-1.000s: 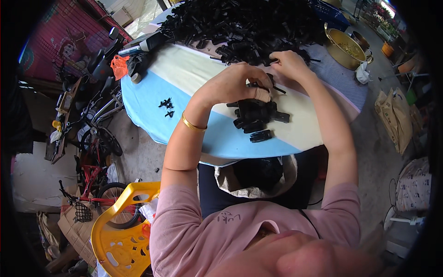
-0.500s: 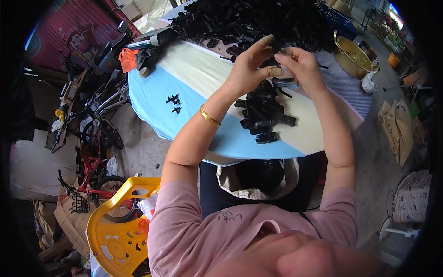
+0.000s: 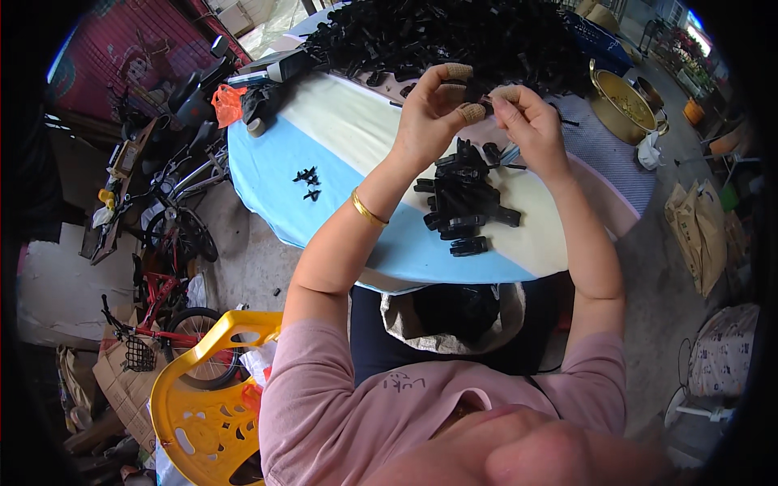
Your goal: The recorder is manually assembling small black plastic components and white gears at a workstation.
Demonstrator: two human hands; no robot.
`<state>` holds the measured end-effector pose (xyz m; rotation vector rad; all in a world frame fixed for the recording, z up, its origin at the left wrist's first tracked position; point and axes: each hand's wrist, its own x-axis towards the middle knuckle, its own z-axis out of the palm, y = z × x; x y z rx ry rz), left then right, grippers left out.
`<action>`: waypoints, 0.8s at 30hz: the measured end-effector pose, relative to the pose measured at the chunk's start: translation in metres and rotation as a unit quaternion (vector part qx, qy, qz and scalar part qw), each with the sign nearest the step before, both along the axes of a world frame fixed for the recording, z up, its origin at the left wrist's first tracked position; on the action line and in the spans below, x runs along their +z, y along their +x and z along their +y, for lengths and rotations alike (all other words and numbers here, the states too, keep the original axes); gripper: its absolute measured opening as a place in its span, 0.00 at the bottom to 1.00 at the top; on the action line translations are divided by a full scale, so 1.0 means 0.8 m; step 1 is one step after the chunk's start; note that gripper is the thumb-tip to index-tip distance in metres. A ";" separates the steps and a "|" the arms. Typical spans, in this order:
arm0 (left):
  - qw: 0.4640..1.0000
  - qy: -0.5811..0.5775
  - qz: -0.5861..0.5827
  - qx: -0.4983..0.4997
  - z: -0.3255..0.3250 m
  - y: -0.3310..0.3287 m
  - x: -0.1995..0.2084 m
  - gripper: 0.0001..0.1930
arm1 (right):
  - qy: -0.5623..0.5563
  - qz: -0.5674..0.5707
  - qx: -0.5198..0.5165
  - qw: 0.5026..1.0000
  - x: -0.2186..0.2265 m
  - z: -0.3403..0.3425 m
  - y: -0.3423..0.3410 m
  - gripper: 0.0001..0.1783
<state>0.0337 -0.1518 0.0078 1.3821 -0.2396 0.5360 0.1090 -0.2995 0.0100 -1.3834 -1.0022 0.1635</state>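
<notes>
My left hand (image 3: pixel 429 117) is raised over the far part of the round table, fingers curled and fingertips wrapped in tan tape. Its thumb reaches toward my right hand; anything in its grip blends into the dark parts behind. My right hand (image 3: pixel 531 125) faces it, thumb and taped forefinger pinched together around something too small to make out. Just nearer than the hands lies a cluster of black plastic parts (image 3: pixel 470 198). Beyond them spreads a big heap of black plastic parts (image 3: pixel 438 36). A few small black pieces (image 3: pixel 308 182) sit apart on the left.
The table cover (image 3: pixel 324 146) has blue and cream bands. A brass-coloured pot (image 3: pixel 620 101) stands at the far right. An open sack (image 3: pixel 397 320) with dark contents rests at my lap. A yellow chair (image 3: pixel 182 389) and bicycles (image 3: pixel 174 308) are left; brown bags (image 3: pixel 697 235) lie right.
My hands have shifted slightly. The right thumb and forefinger now pinch closer together, and the left forefinger has bent inward. A round black part now shows beside the near cluster.
</notes>
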 end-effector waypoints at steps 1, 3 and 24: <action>1.000 0.001 -0.001 0.000 -0.001 0.000 -0.003 0.22 | 0.001 -0.001 0.000 1.000 -0.002 0.002 0.000 0.07; 0.994 0.097 -0.010 0.054 -0.006 0.002 -0.006 0.18 | -0.009 -0.072 -0.038 0.997 -0.009 0.003 0.002 0.07; 0.959 0.187 -0.130 0.171 -0.019 -0.005 -0.001 0.11 | -0.007 -0.014 -0.021 1.000 -0.002 0.004 0.000 0.07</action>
